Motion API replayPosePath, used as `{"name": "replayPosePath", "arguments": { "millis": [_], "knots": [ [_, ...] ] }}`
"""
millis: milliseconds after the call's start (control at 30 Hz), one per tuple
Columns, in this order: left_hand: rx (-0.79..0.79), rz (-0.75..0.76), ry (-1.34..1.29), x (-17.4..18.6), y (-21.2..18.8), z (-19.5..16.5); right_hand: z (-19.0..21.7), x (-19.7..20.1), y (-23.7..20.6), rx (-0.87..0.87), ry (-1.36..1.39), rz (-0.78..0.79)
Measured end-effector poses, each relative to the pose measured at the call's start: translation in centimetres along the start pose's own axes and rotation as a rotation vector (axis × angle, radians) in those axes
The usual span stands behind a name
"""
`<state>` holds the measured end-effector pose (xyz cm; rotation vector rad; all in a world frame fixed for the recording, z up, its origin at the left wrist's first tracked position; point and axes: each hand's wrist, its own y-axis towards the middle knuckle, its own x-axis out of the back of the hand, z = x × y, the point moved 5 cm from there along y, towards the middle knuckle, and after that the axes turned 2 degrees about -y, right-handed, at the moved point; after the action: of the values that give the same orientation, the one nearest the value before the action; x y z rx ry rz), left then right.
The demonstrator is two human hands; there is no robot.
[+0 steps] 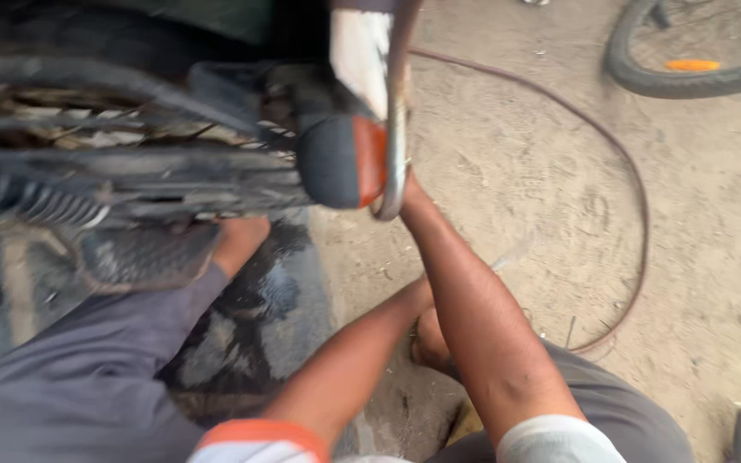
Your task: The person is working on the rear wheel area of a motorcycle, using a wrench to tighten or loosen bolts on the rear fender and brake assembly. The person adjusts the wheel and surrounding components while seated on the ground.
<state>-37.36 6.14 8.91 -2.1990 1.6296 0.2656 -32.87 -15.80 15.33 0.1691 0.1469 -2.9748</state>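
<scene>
Head view, looking down. We see a motorcycle (130,163) from behind and above, filling the upper left: its rear wheel with spokes and a coiled spring, a dark footrest (143,257) below, and a rounded turn signal (343,161) with an orange lens beside a curved metal bar (398,111).

Both of our forearms reach forward under the machine. Our left hand (242,240) goes in beneath the frame just beside the footrest; only its wrist end shows, so we cannot tell whether it is spread or closed on anything. Our right hand (409,193) disappears behind the turn signal and the lower end of the metal bar; its fingers are hidden, and its grip cannot be told either.

Our knees, in grey trousers (70,377), frame the lower edge. A wet dark patch (259,317) lies on the ground between the arms and the footrest.

On the sandy ground (713,214) at right, a thin brown hose (636,189) curves in a long arc, and part of a bicycle wheel (688,77) with an orange reflector lies at the upper right, well apart from the hands.
</scene>
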Motion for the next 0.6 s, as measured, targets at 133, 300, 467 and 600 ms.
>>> {"name": "replayPosePath", "arguments": {
  "millis": [133, 300, 467, 600],
  "knots": [
    [0.392, -0.099, 0.825, 5.3, -12.8, 7.7, 0.4, -1.4, -1.0, 0.139, -0.532, 0.036],
    [0.673, -0.397, 1.171, 13.1, -24.5, 5.1, -2.0, -3.4, -3.1, -0.242, -1.165, -0.017],
    [0.587, -0.486, 1.198, 12.7, -31.0, -1.5, 0.4, -3.8, -6.0, -0.265, -0.927, -0.478],
    [0.446, -0.413, 1.316, 9.1, -32.6, -1.9, 5.2, -4.3, -5.8, 0.029, -0.703, -0.442]
  ]
}}
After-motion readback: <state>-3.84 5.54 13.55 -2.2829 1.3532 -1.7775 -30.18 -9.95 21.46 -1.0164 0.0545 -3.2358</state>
